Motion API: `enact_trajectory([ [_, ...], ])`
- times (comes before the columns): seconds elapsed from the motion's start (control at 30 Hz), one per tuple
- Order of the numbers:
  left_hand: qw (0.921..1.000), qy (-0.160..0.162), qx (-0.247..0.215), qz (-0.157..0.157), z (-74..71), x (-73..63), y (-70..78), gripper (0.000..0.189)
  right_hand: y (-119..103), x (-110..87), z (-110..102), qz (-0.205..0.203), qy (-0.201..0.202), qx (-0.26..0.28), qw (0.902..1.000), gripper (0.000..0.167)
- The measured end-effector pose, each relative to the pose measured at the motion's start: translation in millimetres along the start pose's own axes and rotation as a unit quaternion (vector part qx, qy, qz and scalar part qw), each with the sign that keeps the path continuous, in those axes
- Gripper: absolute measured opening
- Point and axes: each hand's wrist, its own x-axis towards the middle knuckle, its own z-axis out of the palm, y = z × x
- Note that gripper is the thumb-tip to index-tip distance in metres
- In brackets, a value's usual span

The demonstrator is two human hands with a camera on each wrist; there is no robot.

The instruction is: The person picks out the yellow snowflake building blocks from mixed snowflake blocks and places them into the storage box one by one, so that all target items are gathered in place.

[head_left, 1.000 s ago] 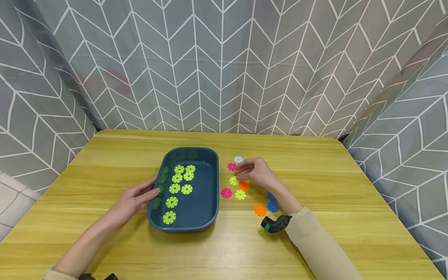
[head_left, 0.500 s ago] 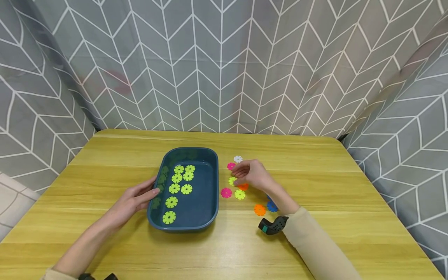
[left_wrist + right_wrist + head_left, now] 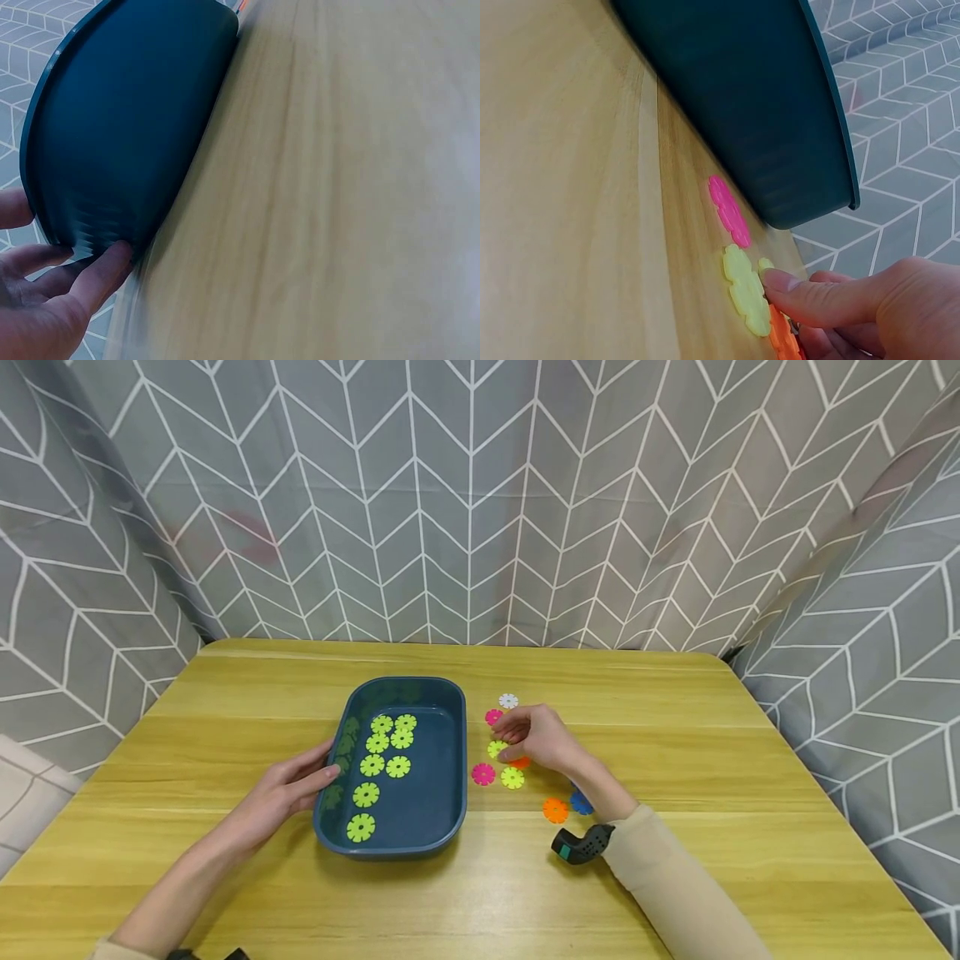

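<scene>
A dark blue rectangular tray (image 3: 430, 777) stands on the wooden table, several yellow-green notched plastic discs (image 3: 366, 794) lying flat inside. My left hand (image 3: 288, 787) holds its left side, thumb over the rim and fingers against the outer wall (image 3: 120, 142). Just right of the tray, my right hand (image 3: 546, 739) hovers low over loose discs. Its thumb is at the edge of a yellow-green disc (image 3: 495, 748); the other fingers are bent and apart from the thumb. In the right wrist view the thumb (image 3: 802, 294) partly covers this disc, and the other fingertips are hidden.
Around the right hand lie pink discs (image 3: 483, 774), another yellow-green disc (image 3: 512, 777), a white disc (image 3: 508, 701) and a partly covered orange disc (image 3: 521, 762). Nearer the right wrist are an orange disc (image 3: 556, 811) and a blue disc (image 3: 581, 802). Patterned curtains (image 3: 480, 510) surround the table.
My right hand has shifted slightly left and down, its thumb coming to the yellow-green disc's edge. The left hand and tray have stayed in place.
</scene>
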Motion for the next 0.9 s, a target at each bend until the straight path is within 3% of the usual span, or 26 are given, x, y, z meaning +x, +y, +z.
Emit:
enact_trajectory([
  [0.6,1.0,0.001,0.004,-0.002,-0.4,-0.1,-0.7,0.07,0.3,-2.0,-3.5,-0.015,-0.023,-0.033,0.9991,0.031],
  [0.9,1.0,-0.001,0.002,0.002,-0.6,-0.2,-1.6,0.069,-0.9,-3.0,-5.4,-0.01,-0.015,-0.039,0.9991,0.027],
])
